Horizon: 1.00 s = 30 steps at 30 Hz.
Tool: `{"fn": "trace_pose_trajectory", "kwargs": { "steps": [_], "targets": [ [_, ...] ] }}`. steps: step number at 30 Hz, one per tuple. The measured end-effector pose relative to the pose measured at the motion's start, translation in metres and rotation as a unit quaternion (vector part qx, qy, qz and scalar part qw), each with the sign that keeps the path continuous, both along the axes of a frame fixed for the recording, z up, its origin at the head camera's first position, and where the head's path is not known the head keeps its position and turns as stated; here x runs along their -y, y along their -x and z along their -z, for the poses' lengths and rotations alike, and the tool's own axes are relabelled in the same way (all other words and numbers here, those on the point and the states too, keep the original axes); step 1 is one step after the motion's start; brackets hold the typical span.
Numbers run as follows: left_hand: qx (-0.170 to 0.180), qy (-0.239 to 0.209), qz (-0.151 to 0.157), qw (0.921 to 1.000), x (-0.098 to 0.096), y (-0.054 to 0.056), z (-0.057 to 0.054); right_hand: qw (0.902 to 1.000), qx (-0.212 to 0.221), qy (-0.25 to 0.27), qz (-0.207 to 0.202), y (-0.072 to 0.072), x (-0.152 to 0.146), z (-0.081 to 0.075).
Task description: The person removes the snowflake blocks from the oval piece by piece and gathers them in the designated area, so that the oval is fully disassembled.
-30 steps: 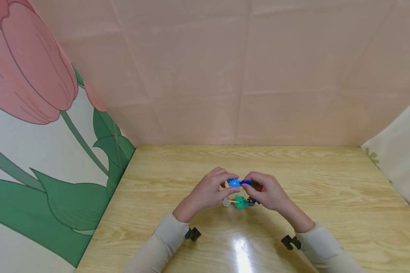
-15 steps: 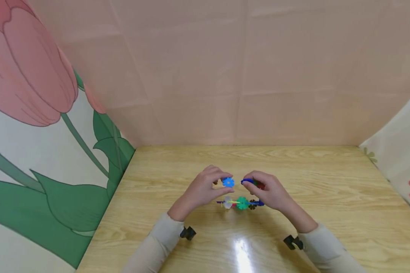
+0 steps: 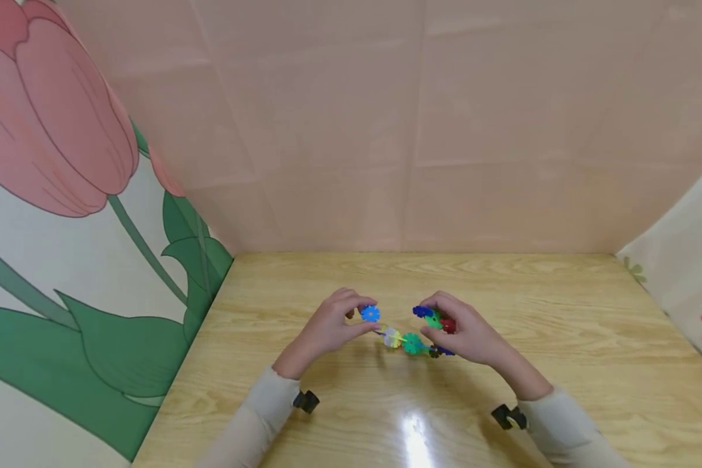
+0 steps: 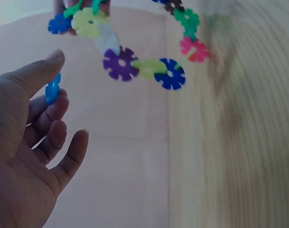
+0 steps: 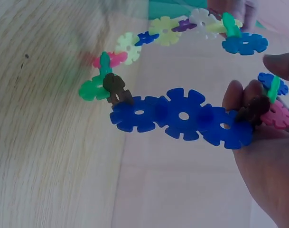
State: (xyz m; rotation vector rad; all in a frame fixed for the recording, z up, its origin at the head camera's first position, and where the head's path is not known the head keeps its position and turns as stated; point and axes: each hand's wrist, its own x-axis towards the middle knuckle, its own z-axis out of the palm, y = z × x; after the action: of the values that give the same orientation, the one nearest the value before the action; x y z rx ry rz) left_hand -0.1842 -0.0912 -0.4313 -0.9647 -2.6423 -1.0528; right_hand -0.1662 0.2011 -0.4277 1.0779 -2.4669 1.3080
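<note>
My left hand [image 3: 331, 323] pinches a light blue notched snowflake disc [image 4: 52, 90] between thumb and fingers. On the right, my right hand [image 3: 465, 330] curls round one end of a chain of interlocking snowflake discs [image 5: 183, 115]. At that end are a dark blue disc [image 3: 422, 311], a green disc [image 3: 433, 320] and a red-pink disc [image 5: 277, 114]. The chain bends in a loop below both hands, through dark blue, brown, green, pink, yellow, purple and white discs. A gap separates the light blue disc from the dark blue end disc.
Both hands are over a light wood-grain table [image 3: 292, 279]. A pink cloth wall [image 3: 386, 130] stands behind it, with a tulip-printed panel [image 3: 146, 286] on the left. Black wrist mounts [image 3: 306, 401] sit at both cuffs.
My left hand has moved left with the light blue disc, away from the dark blue end disc. My right thumb and fingers have spread, uncovering the green and red discs.
</note>
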Motion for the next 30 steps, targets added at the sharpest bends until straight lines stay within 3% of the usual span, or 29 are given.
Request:
{"fn": "trace_pose_trajectory", "kwargs": {
  "steps": [11, 25, 30],
  "targets": [
    [0.045, 0.011, -0.043, 0.998, 0.031, 0.016, 0.029, 0.9994, -0.031, -0.003, 0.011, 0.003, -0.004, -0.002],
    [0.107, 0.036, -0.097, 0.9889, 0.073, 0.041, 0.065, 0.9971, 0.055, -0.006, 0.052, 0.001, -0.004, 0.0],
    [0.12, 0.054, -0.113, 0.9848, 0.087, 0.048, 0.074, 0.9964, 0.065, -0.004, 0.054, -0.001, -0.004, -0.002]
  ]
}}
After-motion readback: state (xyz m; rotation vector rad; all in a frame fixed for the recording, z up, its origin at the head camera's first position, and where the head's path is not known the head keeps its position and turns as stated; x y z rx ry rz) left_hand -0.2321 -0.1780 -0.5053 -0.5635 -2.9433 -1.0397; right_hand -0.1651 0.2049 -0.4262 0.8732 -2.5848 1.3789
